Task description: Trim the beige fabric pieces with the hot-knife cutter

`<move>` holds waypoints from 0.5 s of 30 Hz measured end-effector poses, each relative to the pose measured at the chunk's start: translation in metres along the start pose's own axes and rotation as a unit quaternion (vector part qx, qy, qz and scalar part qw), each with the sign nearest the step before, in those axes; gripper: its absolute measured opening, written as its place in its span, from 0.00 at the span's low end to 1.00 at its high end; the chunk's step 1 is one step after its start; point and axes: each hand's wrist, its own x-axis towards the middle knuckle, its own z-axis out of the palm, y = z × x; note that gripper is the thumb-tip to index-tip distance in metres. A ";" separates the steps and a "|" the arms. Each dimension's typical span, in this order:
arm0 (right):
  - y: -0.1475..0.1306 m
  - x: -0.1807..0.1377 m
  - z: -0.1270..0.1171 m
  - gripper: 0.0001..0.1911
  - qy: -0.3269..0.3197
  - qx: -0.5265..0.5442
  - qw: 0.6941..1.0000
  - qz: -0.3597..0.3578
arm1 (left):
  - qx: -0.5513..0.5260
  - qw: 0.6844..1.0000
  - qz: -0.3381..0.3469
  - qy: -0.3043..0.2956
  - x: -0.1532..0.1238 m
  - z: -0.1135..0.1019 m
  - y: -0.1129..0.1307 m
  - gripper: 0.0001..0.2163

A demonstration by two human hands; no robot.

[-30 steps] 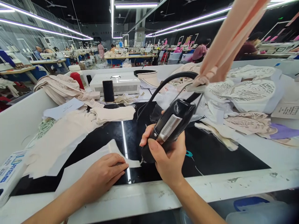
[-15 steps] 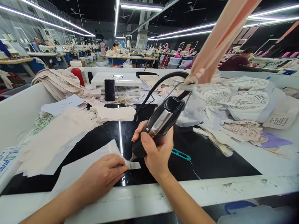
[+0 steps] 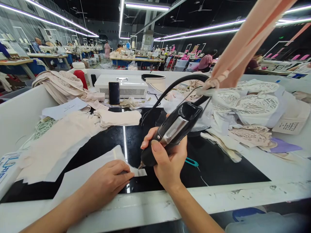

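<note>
The left grip (image 3: 110,181) rests palm down with fingers straight and together, pressing one white cloth (image 3: 89,168) to the black panel (image 3: 218,161); it is not curled around anything. The cloth runs from beneath the left forearm to a narrow strip just right of those fingertips. At that strip I see the tip of one black tool (image 3: 173,127), which slants up rightward; whether the tip touches, I cannot tell. The right grip (image 3: 172,161) is wrapped firmly around the tool's body.

Farther back, left to right: one red spool (image 3: 80,79), then one phone (image 3: 114,93) upright before one white box (image 3: 123,84). One peach band (image 3: 247,42) is knotted near the tool's upper end. One teal loop (image 3: 191,162) lies right of the right grip. Lace pieces (image 3: 257,103) overlap too much to count.

A white wall (image 3: 26,111) bounds the left side. Bare black separates cream fabric (image 3: 58,145) from the cloth. The widest open room is around the loop, ending at the tabletop's white front rim (image 3: 136,207).
</note>
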 end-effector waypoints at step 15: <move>-0.003 -0.008 -0.013 0.20 0.004 -0.036 0.999 -0.021 | -0.041 0.999 -0.023 -0.005 -0.003 -0.003 -0.001 0.11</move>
